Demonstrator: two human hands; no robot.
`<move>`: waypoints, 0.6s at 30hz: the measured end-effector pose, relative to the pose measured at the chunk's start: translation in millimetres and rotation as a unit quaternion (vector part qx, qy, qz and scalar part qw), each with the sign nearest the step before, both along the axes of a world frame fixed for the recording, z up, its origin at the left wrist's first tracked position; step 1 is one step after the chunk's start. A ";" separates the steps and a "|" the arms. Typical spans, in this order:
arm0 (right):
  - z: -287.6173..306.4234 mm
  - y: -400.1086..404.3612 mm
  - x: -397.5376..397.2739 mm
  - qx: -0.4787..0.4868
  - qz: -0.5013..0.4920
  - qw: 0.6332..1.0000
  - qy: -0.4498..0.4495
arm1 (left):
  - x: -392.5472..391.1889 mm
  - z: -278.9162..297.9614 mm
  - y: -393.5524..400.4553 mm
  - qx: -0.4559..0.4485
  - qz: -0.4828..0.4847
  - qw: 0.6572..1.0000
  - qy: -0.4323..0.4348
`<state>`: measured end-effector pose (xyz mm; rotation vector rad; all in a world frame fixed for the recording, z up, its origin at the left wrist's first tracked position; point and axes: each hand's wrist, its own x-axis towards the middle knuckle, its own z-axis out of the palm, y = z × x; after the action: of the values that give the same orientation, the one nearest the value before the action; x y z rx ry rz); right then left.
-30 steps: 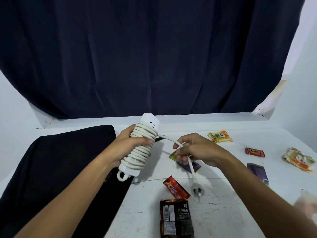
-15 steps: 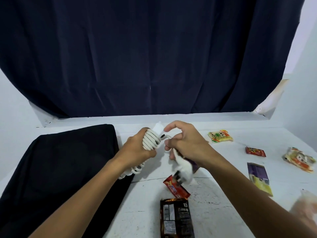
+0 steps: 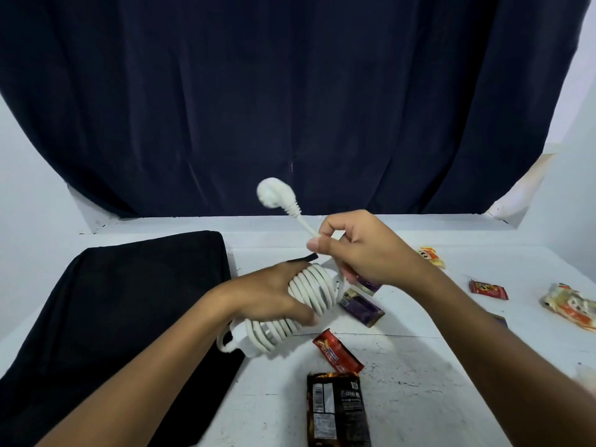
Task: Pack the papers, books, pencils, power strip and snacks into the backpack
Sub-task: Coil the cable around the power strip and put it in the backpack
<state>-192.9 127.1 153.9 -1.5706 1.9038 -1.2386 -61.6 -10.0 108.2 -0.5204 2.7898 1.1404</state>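
Note:
My left hand (image 3: pixel 274 298) grips a white power strip (image 3: pixel 309 295) wrapped in coils of its own cord, just above the white table. My right hand (image 3: pixel 358 250) pinches the cord's free end, and the white plug (image 3: pixel 272 192) sticks up and to the left, blurred. A black backpack (image 3: pixel 113 317) lies flat at the left. Snack packs lie on the table: a red bar (image 3: pixel 337 351), a dark brown pack (image 3: pixel 337 411) at the front, a purple pack (image 3: pixel 362 306) under my right hand.
More snacks lie at the right: a yellow-orange pack (image 3: pixel 430 255), a small red pack (image 3: pixel 488 289), a white-orange bag (image 3: pixel 571 306). A dark curtain (image 3: pixel 290 91) hangs behind the table (image 3: pixel 419 382). A raised white ledge runs along the back edge.
My right hand has carried the cord's end up and over the strip, so the plug now points upward instead of hanging down. My left hand has tilted the strip lower and flatter.

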 end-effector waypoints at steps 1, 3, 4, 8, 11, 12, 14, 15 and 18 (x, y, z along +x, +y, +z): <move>3.0 -2.1 -1.6 -0.004 -0.002 1.000 0.012 | 1.1 -0.4 2.0 0.003 -0.005 1.000 -0.005; 6.9 -6.4 -5.7 -0.003 -0.003 1.000 0.016 | 3.3 -0.3 5.8 0.002 -0.026 1.000 -0.005; 7.5 -8.2 -7.3 0.003 0.002 1.000 0.007 | 4.5 1.4 8.6 0.019 -0.040 0.999 0.002; 5.5 -15.2 -12.5 0.044 0.030 0.998 -0.040 | 8.7 9.7 16.8 0.118 -0.086 0.988 0.043; 2.9 -18.6 -15.3 0.081 0.037 0.994 -0.055 | 12.5 9.4 16.7 0.226 -0.114 0.966 0.053; 1.5 -19.3 -16.0 0.093 0.037 0.992 -0.074 | 13.5 8.3 16.0 0.271 -0.122 0.953 0.053; -4.0 -21.9 -17.6 0.113 0.033 0.988 -0.104 | 13.3 4.4 12.6 0.341 -0.137 0.928 0.054; -7.3 -23.7 -18.6 0.119 0.032 0.986 -0.108 | 12.4 2.2 11.4 0.361 -0.141 0.920 0.056; -17.9 -26.9 -21.0 0.130 0.063 0.975 -0.169 | 10.2 -4.3 11.1 0.411 -0.155 0.896 0.062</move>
<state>-213.9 100.2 135.9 -1.2362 1.6456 -1.0722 -51.4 1.1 103.9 0.0868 2.0376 2.0961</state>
